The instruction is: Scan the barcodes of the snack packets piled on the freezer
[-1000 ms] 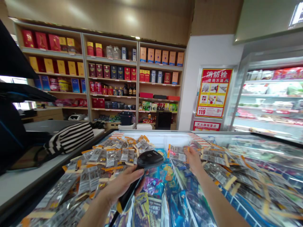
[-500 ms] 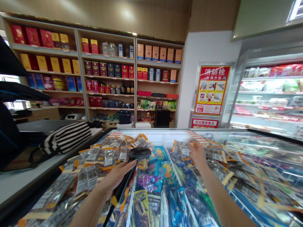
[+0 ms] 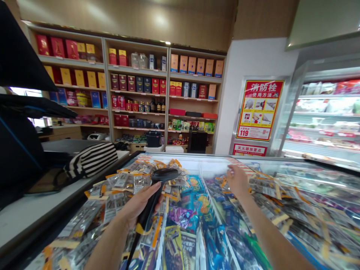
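Note:
My left hand is wrapped round the handle of a black barcode scanner, its head tilted up over the packets and its cord hanging down. My right hand is raised above the right side of the glass-topped freezer. Its fingers are loosely curled with gaps between them, and no packet shows in them. Just below it lie small clear packets with orange edges. Under the scanner spreads a pile of similar packets with printed labels. Between my hands are bagged frozen treats in blue, purple and yellow wrappers.
Another heap of packets covers the freezer's right side. A white wire divider runs between the bags. On the left counter sit a striped bag and a dark monitor. Stocked shelves and a red fire-hydrant poster stand behind.
The small packet pinched in my right hand is no longer in it, and the fingers have loosened. My left hand still holds the scanner. The view has turned slightly left.

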`<state>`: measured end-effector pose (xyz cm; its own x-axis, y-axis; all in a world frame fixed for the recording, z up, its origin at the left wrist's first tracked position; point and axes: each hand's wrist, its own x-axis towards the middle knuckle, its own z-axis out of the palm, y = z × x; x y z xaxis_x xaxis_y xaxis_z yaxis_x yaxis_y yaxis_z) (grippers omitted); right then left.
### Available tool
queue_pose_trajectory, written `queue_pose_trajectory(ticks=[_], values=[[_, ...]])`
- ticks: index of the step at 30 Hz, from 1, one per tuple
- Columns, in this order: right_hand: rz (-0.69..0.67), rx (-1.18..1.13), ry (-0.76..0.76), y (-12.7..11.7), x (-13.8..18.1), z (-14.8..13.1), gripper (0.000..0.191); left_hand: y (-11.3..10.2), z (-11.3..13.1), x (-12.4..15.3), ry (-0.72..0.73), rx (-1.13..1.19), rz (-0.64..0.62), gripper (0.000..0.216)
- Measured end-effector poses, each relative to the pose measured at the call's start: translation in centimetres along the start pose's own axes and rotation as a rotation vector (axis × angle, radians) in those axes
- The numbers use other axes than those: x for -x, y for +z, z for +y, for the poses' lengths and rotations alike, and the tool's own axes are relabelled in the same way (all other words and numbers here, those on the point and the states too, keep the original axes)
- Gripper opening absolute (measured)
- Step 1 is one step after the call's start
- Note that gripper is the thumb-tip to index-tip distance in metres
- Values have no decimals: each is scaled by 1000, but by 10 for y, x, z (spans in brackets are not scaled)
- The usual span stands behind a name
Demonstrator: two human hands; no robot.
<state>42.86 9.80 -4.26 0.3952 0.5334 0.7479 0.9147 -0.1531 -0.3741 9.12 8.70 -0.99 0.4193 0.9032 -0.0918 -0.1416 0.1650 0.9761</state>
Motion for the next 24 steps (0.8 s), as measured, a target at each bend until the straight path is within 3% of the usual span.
queue_pose_trajectory(ticks=[4,7,10,14,19,22,24], values=[[-449,-251,-194,49,37,-85,33,-10,4,0,-2,10,3,30],[-565,-250,-303,72,59,-134,42,-16,5,-3,-18,32,18,34],[-634,-261,-347,81,69,-154,43,-18,5,-5,-18,27,23,33],[-599,-345,-360,81,69,-132,25,-15,6,-3,-12,27,-6,29],[-601,-448,-301,66,57,-78,24,-10,7,1,-12,33,-3,30],[-522,-337,-302,51,51,-59,12,-9,6,1,-12,34,-33,32],[-470,-148,-236,43,50,-54,24,-11,4,-1,-11,31,-53,33]])
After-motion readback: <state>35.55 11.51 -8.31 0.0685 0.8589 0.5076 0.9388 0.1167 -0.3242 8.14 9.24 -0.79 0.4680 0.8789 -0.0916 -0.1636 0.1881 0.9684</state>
